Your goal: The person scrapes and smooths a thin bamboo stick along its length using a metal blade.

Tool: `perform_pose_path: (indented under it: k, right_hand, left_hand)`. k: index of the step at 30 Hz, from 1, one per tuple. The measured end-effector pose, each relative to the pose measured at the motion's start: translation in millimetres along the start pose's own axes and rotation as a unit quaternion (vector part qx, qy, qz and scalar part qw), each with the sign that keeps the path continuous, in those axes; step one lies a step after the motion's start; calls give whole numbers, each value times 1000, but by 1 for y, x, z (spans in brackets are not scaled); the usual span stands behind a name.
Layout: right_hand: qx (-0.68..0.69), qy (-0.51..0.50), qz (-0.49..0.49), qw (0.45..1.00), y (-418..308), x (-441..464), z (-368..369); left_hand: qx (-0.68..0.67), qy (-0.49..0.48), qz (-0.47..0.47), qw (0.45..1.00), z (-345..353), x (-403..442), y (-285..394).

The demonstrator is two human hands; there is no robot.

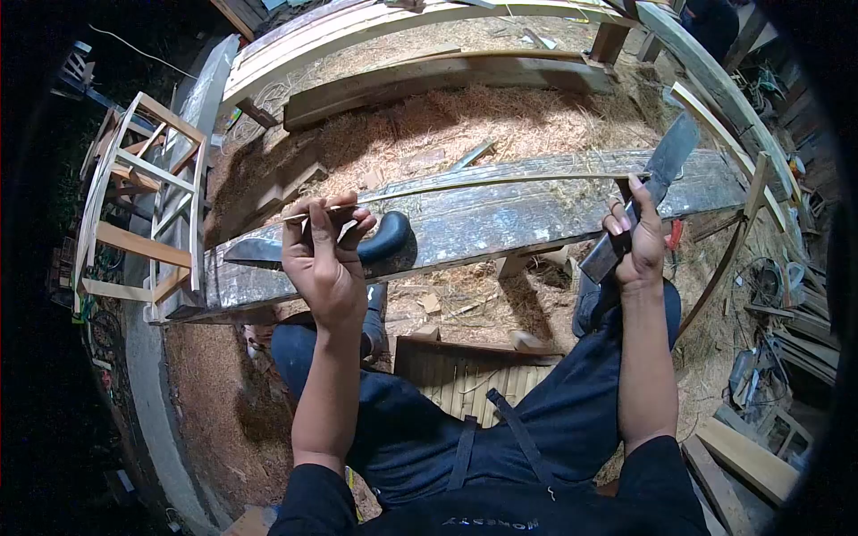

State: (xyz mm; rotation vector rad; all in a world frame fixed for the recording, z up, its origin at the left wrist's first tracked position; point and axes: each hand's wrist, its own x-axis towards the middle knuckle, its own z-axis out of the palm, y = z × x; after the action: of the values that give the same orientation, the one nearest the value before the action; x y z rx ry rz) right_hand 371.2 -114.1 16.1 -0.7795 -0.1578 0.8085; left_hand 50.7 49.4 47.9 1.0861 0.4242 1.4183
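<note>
A thin strip of wood or bamboo (pixel 500 180) spans the space between my two hands, above a worn plank bench. My left hand (pixel 326 255) pinches its left end between thumb and fingers. In my right hand (pixel 639 234) is a broad-bladed knife (pixel 672 154) with a dark handle, its blade pointing up and to the right. The strip's right end meets that hand near the base of the blade. Just beyond my left hand, a curved black handle (pixel 389 237) lies on the bench, and a grey blade (pixel 253 250) shows to its left.
The plank bench (pixel 536 210) crosses in front of my knees. A wooden frame (pixel 143 201) stands at the left. Long beams (pixel 447 82) lie beyond, over shavings. Below is a slatted seat (pixel 456 384). Scrap boards (pixel 751 456) are at the lower right.
</note>
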Motion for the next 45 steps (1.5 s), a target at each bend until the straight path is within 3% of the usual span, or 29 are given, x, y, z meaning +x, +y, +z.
perform_pose_path:
  k: [16,19,21,25,29,34,39,45]
  right_hand:
    - [4,14,-14,1000,-3,0,-4]
    - [-18,46,-38,998,-6,3,-3]
    - [-68,81,-57,993,-10,10,-6]
    - [-96,87,-78,989,-12,18,-14]
    - [-116,83,-84,986,-9,10,-2]
    - [-140,75,-91,983,-2,2,4]
    - [-167,17,-99,981,-4,-10,9]
    - [-210,-106,-77,969,4,-34,8]
  left_hand:
    - [13,-17,-38,999,-10,-10,4]
    - [80,-11,-79,994,-15,-13,14]
    - [209,-86,-187,956,-21,-14,25]
    - [239,-232,-294,896,-23,-22,36]
    - [274,-284,-380,837,-11,-39,43]
    - [341,-325,-361,805,-17,-64,26]
    - [297,-291,-319,851,-18,-90,10]
    - [226,-225,-377,870,-9,-104,0]
